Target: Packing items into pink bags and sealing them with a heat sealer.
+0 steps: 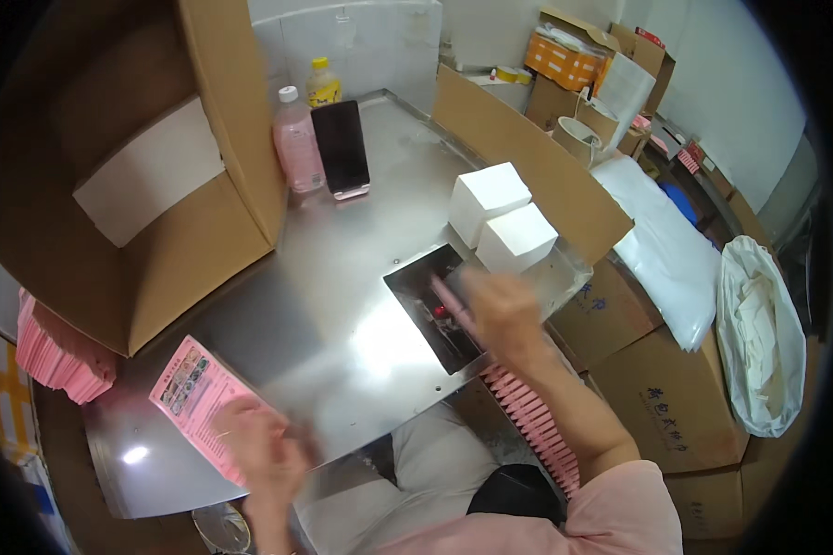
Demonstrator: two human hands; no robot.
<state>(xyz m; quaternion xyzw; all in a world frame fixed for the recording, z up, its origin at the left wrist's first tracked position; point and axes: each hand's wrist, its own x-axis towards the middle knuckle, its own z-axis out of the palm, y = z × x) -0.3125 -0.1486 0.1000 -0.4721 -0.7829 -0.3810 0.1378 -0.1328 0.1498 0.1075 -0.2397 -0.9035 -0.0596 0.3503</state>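
My left hand (264,449), smeared by motion, is over the near end of a pink printed packet (191,392) on the left of the metal table. Whether its fingers grip the packet cannot be made out. At the right of the tabletop my right hand (504,319) is beside a dark rectangular opening (432,338) with a small red light in it. A thin pink strip (453,303) lies along that hand's left edge, over the opening. The right fingers are blurred too, so their hold on the strip is unclear.
A large open carton (194,282) stands at the left, with stacked pink packets (60,351) beside it. Two white boxes (516,237), a phone (341,148) and bottles (298,139) stand farther back. Below the table's right edge is a row of pink packets (537,425).
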